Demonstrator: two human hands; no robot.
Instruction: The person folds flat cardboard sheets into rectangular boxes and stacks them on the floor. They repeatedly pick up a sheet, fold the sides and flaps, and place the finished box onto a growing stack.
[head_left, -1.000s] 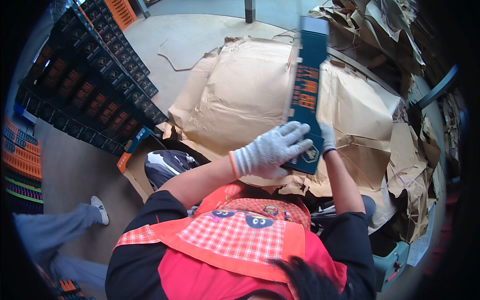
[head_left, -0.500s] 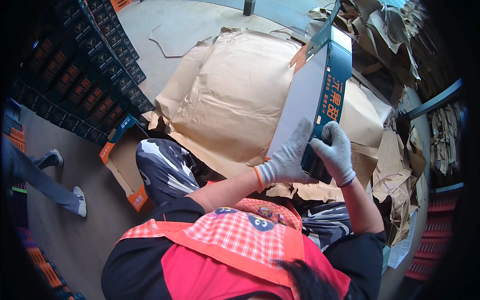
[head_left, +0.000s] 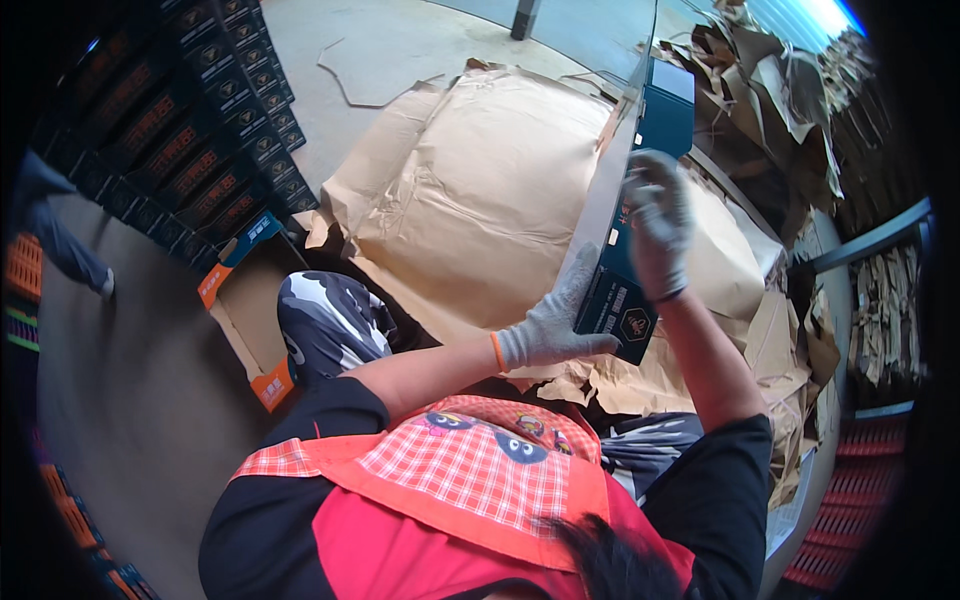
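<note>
A dark teal cardboard box [head_left: 664, 124] with a pale inside stands tilted before me, its long side running away to the far right. My left hand [head_left: 545, 335], in a grey knit glove with an orange cuff, grips its near corner, thumb against the short end panel and fingers along the inner face. My right hand [head_left: 662, 225], also gloved, is over the long outer side, its fingers curled and smeared by motion. Whether it touches the cardboard I cannot tell. Beneath the box lies a large mound covered in brown paper [head_left: 490, 190].
An open box with orange ends [head_left: 255, 310] lies at my left knee. Stacked dark boxes [head_left: 180, 130] rise at the far left, where a person's leg [head_left: 65, 235] shows. Crumpled brown paper [head_left: 770, 110], a metal bar [head_left: 870, 235] and red crates [head_left: 850, 500] are at the right.
My right hand has moved from the near corner farther up the long side. The near end panel now faces me, with my left hand at its corner. The person at the left has moved farther left.
</note>
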